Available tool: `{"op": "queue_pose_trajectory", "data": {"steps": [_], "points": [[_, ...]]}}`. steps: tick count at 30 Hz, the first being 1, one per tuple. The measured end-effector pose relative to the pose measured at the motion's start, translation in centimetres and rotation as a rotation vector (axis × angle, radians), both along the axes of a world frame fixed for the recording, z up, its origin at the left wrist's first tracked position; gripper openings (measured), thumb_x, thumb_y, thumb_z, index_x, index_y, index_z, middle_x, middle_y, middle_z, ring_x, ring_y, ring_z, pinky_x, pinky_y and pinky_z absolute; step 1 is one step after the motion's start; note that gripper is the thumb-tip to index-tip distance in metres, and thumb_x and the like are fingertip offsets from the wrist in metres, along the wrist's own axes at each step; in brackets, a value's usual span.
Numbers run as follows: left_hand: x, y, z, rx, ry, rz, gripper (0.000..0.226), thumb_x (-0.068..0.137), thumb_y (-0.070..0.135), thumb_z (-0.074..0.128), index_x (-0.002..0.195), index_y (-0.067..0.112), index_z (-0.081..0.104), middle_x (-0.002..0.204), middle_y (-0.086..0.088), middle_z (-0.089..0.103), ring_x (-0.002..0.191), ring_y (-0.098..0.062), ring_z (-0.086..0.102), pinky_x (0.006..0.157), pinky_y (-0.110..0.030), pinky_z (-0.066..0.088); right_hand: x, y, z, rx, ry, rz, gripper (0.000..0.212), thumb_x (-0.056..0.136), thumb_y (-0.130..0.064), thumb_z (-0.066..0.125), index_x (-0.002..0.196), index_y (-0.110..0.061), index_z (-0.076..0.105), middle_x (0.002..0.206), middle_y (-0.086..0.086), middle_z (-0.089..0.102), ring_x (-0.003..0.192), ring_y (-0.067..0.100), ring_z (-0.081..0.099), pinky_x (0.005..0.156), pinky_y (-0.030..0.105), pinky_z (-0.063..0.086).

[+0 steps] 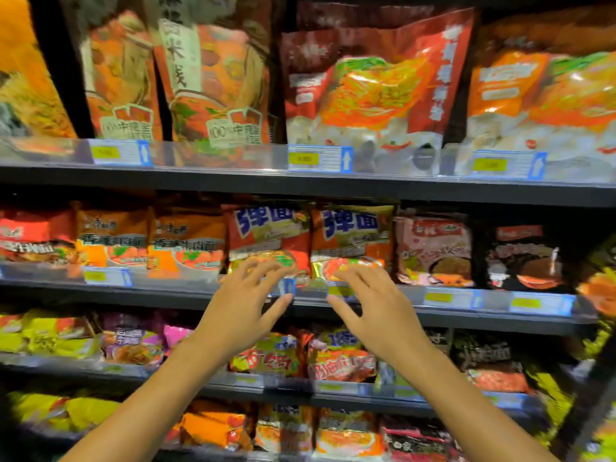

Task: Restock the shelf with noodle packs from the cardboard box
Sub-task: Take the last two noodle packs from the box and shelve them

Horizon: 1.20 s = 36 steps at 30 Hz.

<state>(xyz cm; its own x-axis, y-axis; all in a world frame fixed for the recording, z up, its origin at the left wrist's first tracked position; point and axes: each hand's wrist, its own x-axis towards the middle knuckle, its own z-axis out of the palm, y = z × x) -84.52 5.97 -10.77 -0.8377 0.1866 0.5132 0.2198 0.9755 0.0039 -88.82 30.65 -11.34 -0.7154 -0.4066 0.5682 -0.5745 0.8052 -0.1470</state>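
Two red and gold noodle packs with blue lettering stand side by side on the second shelf [200,293], the left noodle pack [268,233] and the right noodle pack [353,235]. My left hand [243,305] is spread just in front of the lower edge of the left pack, holding nothing. My right hand [370,301] is spread in front of the lower edge of the right pack, also holding nothing. I cannot tell whether the fingertips touch the packs. The cardboard box is out of view.
Dark shelves packed with noodle packs fill the view. Large orange and red bags [373,81] stand on the top shelf. Pink packs [433,251] and black packs [523,258] sit right of the red ones, orange packs [186,245] to the left. Price tags [318,158] line the rails.
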Motion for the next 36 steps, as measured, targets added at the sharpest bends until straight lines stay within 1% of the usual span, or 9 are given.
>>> {"op": "queue_pose_trajectory", "data": {"steps": [3, 7, 12, 19, 23, 27, 30, 33, 36], "points": [[-0.5, -1.1, -0.6, -0.041, 0.006, -0.053, 0.059, 0.099, 0.061, 0.027, 0.150, 0.033, 0.038, 0.149, 0.012, 0.040, 0.136, -0.022, 0.033, 0.111, -0.040, 0.039, 0.3, -2.4, -0.4, 0.026, 0.020, -0.067, 0.054, 0.096, -0.064, 0.035, 0.138, -0.033, 0.052, 0.140, -0.009, 0.045, 0.126, 0.016, 0.041, 0.103, 0.037, 0.043], [-1.4, -1.5, -1.0, -0.076, 0.022, -0.037, 0.060, 0.099, 0.063, 0.027, 0.148, 0.033, 0.043, 0.157, 0.008, 0.033, 0.139, -0.026, 0.030, 0.113, -0.043, 0.033, 0.7, -3.6, -0.5, 0.018, -0.001, -0.139, 0.052, 0.097, -0.064, 0.034, 0.137, -0.035, 0.052, 0.149, -0.010, 0.035, 0.136, 0.016, 0.032, 0.109, 0.038, 0.034], [-2.6, -1.3, -1.1, -0.127, -0.035, -0.013, 0.068, 0.096, 0.067, 0.016, 0.150, 0.033, 0.039, 0.160, 0.004, 0.028, 0.141, -0.033, 0.028, 0.116, -0.048, 0.030, 0.4, -3.6, -0.8, 0.069, -0.023, -0.240, 0.062, 0.096, -0.069, 0.018, 0.140, -0.037, 0.050, 0.151, -0.006, 0.038, 0.141, 0.020, 0.031, 0.115, 0.042, 0.032], [-3.9, -1.2, -0.5, -0.183, -0.046, -0.034, 0.075, 0.094, 0.068, 0.008, 0.150, 0.030, 0.039, 0.159, 0.001, 0.029, 0.139, -0.038, 0.028, 0.114, -0.047, 0.032, -0.5, -4.2, -0.7, 0.123, -0.027, -0.340, 0.065, 0.097, -0.069, 0.015, 0.141, -0.037, 0.050, 0.152, -0.003, 0.041, 0.138, 0.025, 0.033, 0.117, 0.045, 0.027], [-3.8, -1.5, -0.4, -0.181, -0.030, -0.059, 0.073, 0.094, 0.067, 0.012, 0.148, 0.028, 0.043, 0.156, 0.000, 0.033, 0.134, -0.038, 0.033, 0.109, -0.046, 0.038, -0.4, -4.4, -0.6, 0.141, -0.035, -0.358, 0.066, 0.096, -0.070, 0.016, 0.141, -0.036, 0.051, 0.151, -0.002, 0.043, 0.137, 0.025, 0.035, 0.116, 0.046, 0.028], [-3.1, -2.7, -0.4, -0.128, -0.017, -0.128, 0.065, 0.097, 0.065, 0.021, 0.151, 0.032, 0.036, 0.160, 0.005, 0.027, 0.140, -0.030, 0.028, 0.113, -0.043, 0.035, 0.1, -5.3, 0.0, 0.136, -0.084, -0.383, 0.079, 0.090, -0.078, 0.005, 0.141, -0.037, 0.049, 0.149, -0.003, 0.042, 0.138, 0.028, 0.034, 0.114, 0.053, 0.027], [-1.9, -5.5, -0.2, -0.075, 0.016, -0.111, 0.064, 0.098, 0.065, 0.022, 0.153, 0.034, 0.029, 0.162, 0.006, 0.022, 0.146, -0.026, 0.022, 0.119, -0.044, 0.026, 1.2, -7.6, 0.4, 0.095, -0.080, -0.353, 0.084, 0.086, -0.081, 0.002, 0.149, -0.037, 0.037, 0.157, -0.004, 0.033, 0.144, 0.029, 0.027, 0.117, 0.052, 0.022], [-0.4, -9.9, -0.2, -0.022, 0.047, -0.036, 0.067, 0.097, 0.067, 0.018, 0.152, 0.033, 0.034, 0.162, 0.005, 0.025, 0.147, -0.029, 0.021, 0.119, -0.047, 0.025, 2.5, -11.2, 0.7, 0.083, -0.089, -0.221, 0.075, 0.091, -0.078, 0.011, 0.153, -0.040, 0.025, 0.164, -0.007, 0.017, 0.151, 0.028, 0.012, 0.122, 0.050, 0.013], [0.5, -14.7, -0.7, 0.000, 0.010, 0.055, 0.068, 0.095, 0.071, 0.014, 0.152, 0.039, 0.031, 0.163, 0.006, 0.019, 0.148, -0.032, 0.016, 0.118, -0.051, 0.025, 3.4, -15.1, 0.4, 0.086, -0.098, -0.091, 0.066, 0.094, -0.075, 0.019, 0.153, -0.045, 0.021, 0.165, -0.013, 0.004, 0.153, 0.027, -0.004, 0.123, 0.051, 0.012]]}}
